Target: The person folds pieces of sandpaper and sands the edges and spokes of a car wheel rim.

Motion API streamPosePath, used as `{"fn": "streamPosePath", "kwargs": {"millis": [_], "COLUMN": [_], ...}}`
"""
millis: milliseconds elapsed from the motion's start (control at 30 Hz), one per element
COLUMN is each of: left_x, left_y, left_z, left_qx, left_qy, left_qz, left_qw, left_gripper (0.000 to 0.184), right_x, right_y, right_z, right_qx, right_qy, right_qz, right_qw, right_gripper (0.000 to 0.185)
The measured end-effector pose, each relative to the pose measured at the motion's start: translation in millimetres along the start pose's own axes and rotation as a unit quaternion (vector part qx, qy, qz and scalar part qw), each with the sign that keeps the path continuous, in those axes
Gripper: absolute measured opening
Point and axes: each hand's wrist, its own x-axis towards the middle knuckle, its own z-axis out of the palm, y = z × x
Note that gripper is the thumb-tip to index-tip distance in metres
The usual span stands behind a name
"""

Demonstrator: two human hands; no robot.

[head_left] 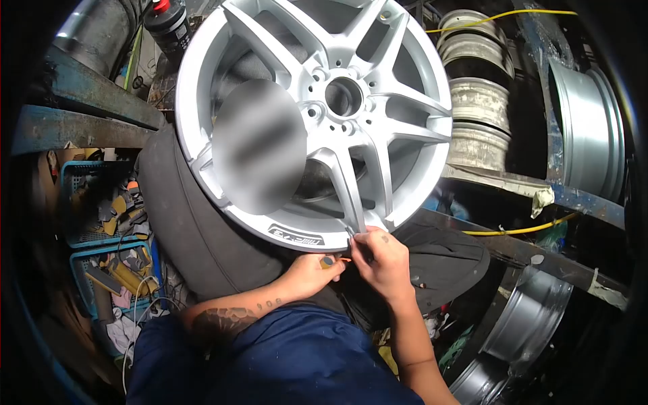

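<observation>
Navy shirt, left hand curled, right hand pinching (what they hold, I cannot tell), silver split-spoke wheel, dark label.

Lettering on the wheel's dark label isn't clearly legible.

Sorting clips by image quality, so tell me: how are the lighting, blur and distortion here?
Head view: strong light leaves the silver wheel bright against dim surroundings; head view: a smooth grey oval blur hides part of it, though nearby spokes look sharp; head view: left hand and right hand are clear; head view: corners go black, wide-lens curvature showing.
</observation>
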Motion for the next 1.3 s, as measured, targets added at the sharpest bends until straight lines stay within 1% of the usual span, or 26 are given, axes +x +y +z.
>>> {"fn": "streamPosePath", "kwargs": {"millis": [33, 67, 167, 200, 300, 333, 400, 500, 633, 667, 767, 800, 833, 900, 933, 967, 1033, 1233, 1267, 1300], "left_x": [-4.7, -5.0, 2.8, 1.1, -0.3, -0.3, 0.5, -0.3, 0.6, -0.7, -0.6, -8.6, -5.8, -2.5, -2.3, -4.1, -4.0, -6.8, -8.5, -9.3], "left_y": [2.8, 6.4, -4.8, -3.7, -0.8, -1.1, -2.2, -1.2, -1.0, 2.4, -2.8, 5.0, 3.7, -0.7, -5.0, 2.1, -3.2, 5.5, 10.7, 14.4], "left_z": [-0.6, -2.6, 1.1, 0.7, 0.3, -0.2, 1.8, -2.7, -3.3, -3.6, -5.4, -4.4, -4.7, -3.4, -2.9, -3.5, -3.7, -5.4, -5.7, -4.3], "left_qx": [0.013, 0.025, 0.005, 0.015, 0.027, 0.033, 0.018, 0.039, 0.043, 0.047, 0.065, 0.128, 0.092, 0.077, 0.092, 0.094, 0.061, 0.099, 0.12, 0.105], "left_qy": [0.008, 0.009, 0.042, 0.043, 0.06, 0.067, 0.058, 0.047, 0.031, 0.033, 0.034, 0.063, 0.04, 0.039, 0.045, 0.034, 0.034, 0.022, 0.028, 0.025], "left_qz": [-0.045, -0.056, 0.127, 0.128, 0.138, 0.157, 0.147, 0.137, 0.118, 0.13, 0.146, 0.105, 0.091, 0.134, 0.127, 0.089, 0.086, 0.06, 0.057, 0.042], "left_qw": [0.999, 0.998, 0.991, 0.991, 0.988, 0.985, 0.987, 0.989, 0.992, 0.99, 0.987, 0.984, 0.991, 0.987, 0.987, 0.991, 0.994, 0.993, 0.991, 0.993], "left_gripper": [0.036, 0.036, 0.028, 0.03, 0.032, 0.031, 0.031, 0.029, 0.026, 0.024, 0.03, 0.03, 0.029, 0.022, 0.023, 0.022, 0.026, 0.037, 0.036, 0.035], "right_x": [-2.8, -3.2, -5.1, -6.4, -11.3, -9.8, -2.0, -4.5, -2.2, -1.0, 5.1, 5.3, 8.0, 5.7, 2.9, 0.2, 0.1, 0.9, 0.5, 1.4], "right_y": [-3.5, -4.3, -3.3, -2.6, -1.6, -1.4, -9.0, -3.8, -10.9, -8.6, -10.0, -11.3, -12.9, -8.5, -6.4, -7.6, -9.9, -8.7, -8.2, -7.3], "right_z": [-2.0, -2.9, 2.9, 3.9, 5.7, 5.3, 0.0, -2.4, 0.7, -0.6, 0.1, -1.0, -1.8, -3.9, -4.5, -5.8, -2.7, -4.8, -4.6, -3.1], "right_qx": [-0.019, -0.03, -0.056, -0.058, -0.044, -0.047, -0.056, -0.038, -0.061, -0.056, -0.053, -0.059, -0.049, -0.014, 0.001, -0.009, -0.021, -0.033, -0.039, -0.046], "right_qy": [-0.019, -0.031, -0.017, 0.007, 0.015, 0.009, -0.001, -0.018, -0.017, -0.017, -0.023, -0.024, -0.018, -0.004, -0.003, -0.008, -0.019, -0.03, -0.027, -0.022], "right_qz": [0.005, 0.007, 0.003, -0.012, -0.001, 0.009, 0.034, 0.015, 0.043, 0.04, 0.022, 0.023, 0.032, 0.038, 0.032, 0.035, 0.032, 0.028, 0.027, 0.025], "right_qw": [1.0, 0.999, 0.998, 0.998, 0.999, 0.999, 0.998, 0.999, 0.997, 0.998, 0.998, 0.998, 0.998, 0.999, 0.999, 0.999, 0.999, 0.999, 0.998, 0.998], "right_gripper": [0.017, 0.021, 0.022, 0.021, 0.02, 0.02, 0.019, 0.018, 0.018, 0.018, 0.018, 0.019, 0.018, 0.018, 0.018, 0.018, 0.018, 0.017, 0.017, 0.017]}}
